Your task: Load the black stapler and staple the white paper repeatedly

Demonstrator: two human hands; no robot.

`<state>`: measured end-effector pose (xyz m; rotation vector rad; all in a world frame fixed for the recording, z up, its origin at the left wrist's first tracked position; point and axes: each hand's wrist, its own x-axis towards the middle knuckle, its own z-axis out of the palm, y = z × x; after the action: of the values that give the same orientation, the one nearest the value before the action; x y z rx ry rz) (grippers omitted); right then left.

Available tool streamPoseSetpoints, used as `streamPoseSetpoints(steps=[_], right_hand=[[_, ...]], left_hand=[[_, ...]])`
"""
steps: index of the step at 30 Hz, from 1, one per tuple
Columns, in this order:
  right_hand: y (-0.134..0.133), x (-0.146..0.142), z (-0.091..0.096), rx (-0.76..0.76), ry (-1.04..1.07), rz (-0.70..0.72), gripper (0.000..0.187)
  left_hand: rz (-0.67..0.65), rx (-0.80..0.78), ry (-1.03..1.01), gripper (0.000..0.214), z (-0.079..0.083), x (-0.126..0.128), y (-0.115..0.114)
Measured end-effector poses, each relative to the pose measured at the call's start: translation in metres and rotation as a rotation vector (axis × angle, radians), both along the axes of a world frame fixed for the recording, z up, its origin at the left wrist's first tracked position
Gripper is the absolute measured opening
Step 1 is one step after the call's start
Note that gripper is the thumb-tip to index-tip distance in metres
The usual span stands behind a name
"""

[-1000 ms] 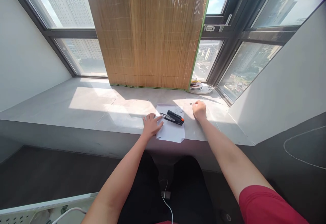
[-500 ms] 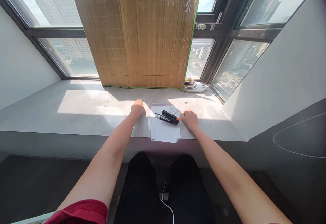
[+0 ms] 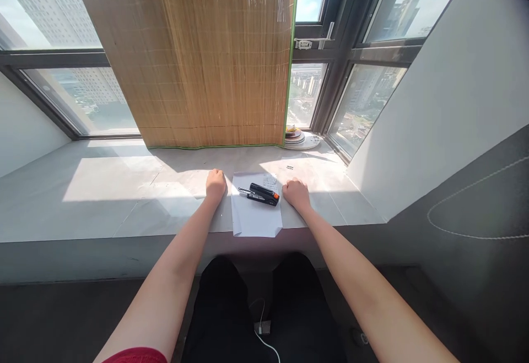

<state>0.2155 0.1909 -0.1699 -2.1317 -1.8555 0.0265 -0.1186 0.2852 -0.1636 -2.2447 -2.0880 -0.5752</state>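
Observation:
On the pale window sill (image 3: 103, 214) lies a white sheet of paper (image 3: 256, 222), its front end reaching over the edge. A black stapler (image 3: 263, 195) with an orange tip rests on the paper, its silver inner part sticking out to the left. My left hand (image 3: 215, 185) is curled into a fist on the sill, just left of the paper. To the right of the paper my right hand (image 3: 296, 193) also rests as a fist. Nothing shows in either one. Two small dark strips (image 3: 290, 167) lie beyond my right hand.
A bamboo blind (image 3: 206, 65) hangs in front of the window down to the sill. At its lower right corner a stack of plates (image 3: 300, 140) stands by the window frame. Below, a white cable (image 3: 266, 343) runs between my legs.
My left hand has drawn back toward me and closed into a fuller fist beside the paper. My right hand stays by the paper. The whole view has turned slightly to the right.

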Motion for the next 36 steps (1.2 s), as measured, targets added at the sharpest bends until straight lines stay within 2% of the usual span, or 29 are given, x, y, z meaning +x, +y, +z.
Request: streamPoseSetpoints(steps=[5,8,12,17,19,22,24,26,28,32,36], right_hand=[[-0.002,0.0,0.003,0.001,0.02,0.002,0.032],[-0.003,-0.001,0.004,0.006,0.037,0.006,0.032],[-0.003,0.001,0.003,0.043,0.108,0.026,0.031],[-0.008,0.005,0.009,0.069,0.215,0.069,0.034],[-0.013,0.0,0.01,0.117,0.33,0.15,0.038],[-0.024,-0.019,0.004,0.217,0.553,0.409,0.029],[-0.031,-0.035,-0.004,0.267,0.606,0.507,0.036],[-0.035,-0.046,-0.011,0.296,0.592,0.498,0.042],[-0.039,-0.05,-0.015,0.31,0.573,0.484,0.039],[-0.046,-0.047,-0.01,0.332,0.531,0.563,0.034],[-0.05,-0.047,-0.004,0.266,0.485,0.614,0.035]], left_hand=[[0.063,0.119,0.093,0.034,-0.006,0.001,-0.023],[0.059,0.131,0.045,0.03,-0.006,0.001,-0.038],[-0.032,0.22,-0.089,0.029,-0.007,0.004,-0.068],[-0.151,0.362,-0.143,0.049,-0.011,0.012,-0.098],[-0.183,0.357,-0.138,0.046,-0.012,0.014,-0.102],[-0.273,0.324,-0.116,0.036,-0.011,0.016,-0.102],[-0.351,0.303,-0.095,0.032,-0.008,0.016,-0.102],[-0.406,0.284,-0.069,0.028,-0.006,0.016,-0.104],[-0.438,0.264,-0.059,0.028,-0.004,0.016,-0.106],[-0.483,0.194,-0.103,0.026,0.0,0.014,-0.107],[-0.534,0.104,-0.157,0.018,0.002,0.013,-0.105]])
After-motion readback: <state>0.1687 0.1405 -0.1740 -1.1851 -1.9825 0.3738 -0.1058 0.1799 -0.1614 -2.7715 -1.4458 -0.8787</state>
